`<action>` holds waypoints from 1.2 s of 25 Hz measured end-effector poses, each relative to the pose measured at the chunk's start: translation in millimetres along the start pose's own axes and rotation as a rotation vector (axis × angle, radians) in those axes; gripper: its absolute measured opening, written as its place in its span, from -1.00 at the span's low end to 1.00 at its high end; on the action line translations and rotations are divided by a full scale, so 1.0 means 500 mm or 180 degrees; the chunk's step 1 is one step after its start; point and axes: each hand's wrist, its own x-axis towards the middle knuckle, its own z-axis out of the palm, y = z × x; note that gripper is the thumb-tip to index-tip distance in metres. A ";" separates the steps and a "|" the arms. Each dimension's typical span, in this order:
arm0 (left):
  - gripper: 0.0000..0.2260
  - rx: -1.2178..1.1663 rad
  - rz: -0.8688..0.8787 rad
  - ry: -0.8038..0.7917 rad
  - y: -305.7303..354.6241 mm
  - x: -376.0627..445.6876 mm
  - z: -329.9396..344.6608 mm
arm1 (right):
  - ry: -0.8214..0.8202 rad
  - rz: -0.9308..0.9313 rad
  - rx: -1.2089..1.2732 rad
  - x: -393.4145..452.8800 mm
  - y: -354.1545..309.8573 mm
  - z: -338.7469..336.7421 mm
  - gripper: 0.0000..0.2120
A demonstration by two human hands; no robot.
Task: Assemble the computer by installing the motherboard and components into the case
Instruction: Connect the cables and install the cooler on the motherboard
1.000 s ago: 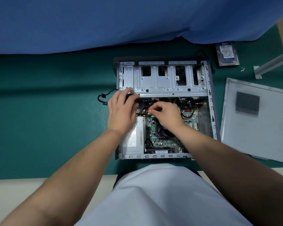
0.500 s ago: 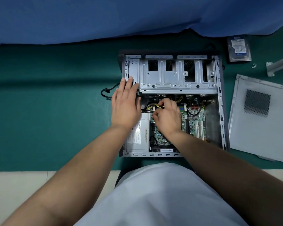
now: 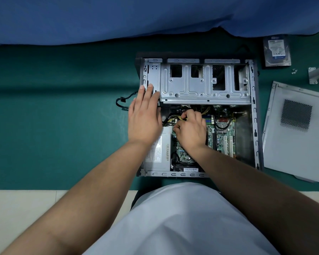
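With the left hand (image 3: 145, 118) flat on the case (image 3: 255, 115), motherboard (image 3: 225, 137) and power supply (image 3: 157, 153) seated, the right hand's (image 3: 191, 128) grip pinches yellow cables (image 3: 173, 119), leaving, I judge, the hard drive (image 3: 276, 50) and side panel (image 3: 298, 131) on the surface (image 3: 63, 116).
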 end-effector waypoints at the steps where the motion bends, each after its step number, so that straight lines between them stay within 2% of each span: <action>1: -0.58 -0.0001 -0.0003 0.0004 0.000 0.000 0.000 | -0.0001 0.0011 -0.0010 0.001 -0.001 0.001 -0.92; 11: -0.57 0.0036 -0.0039 -0.0022 0.004 0.000 -0.003 | -0.0175 -0.0135 -0.0483 -0.001 -0.012 -0.017 -0.93; 20: -0.57 0.0052 -0.0040 -0.0014 0.003 0.000 -0.002 | -0.0329 -0.0257 -0.0913 0.001 -0.031 -0.035 -0.85; 30: -0.57 0.0040 -0.0022 0.0056 0.002 0.000 0.002 | -0.0460 -0.0210 -0.0879 0.017 -0.031 -0.030 -0.84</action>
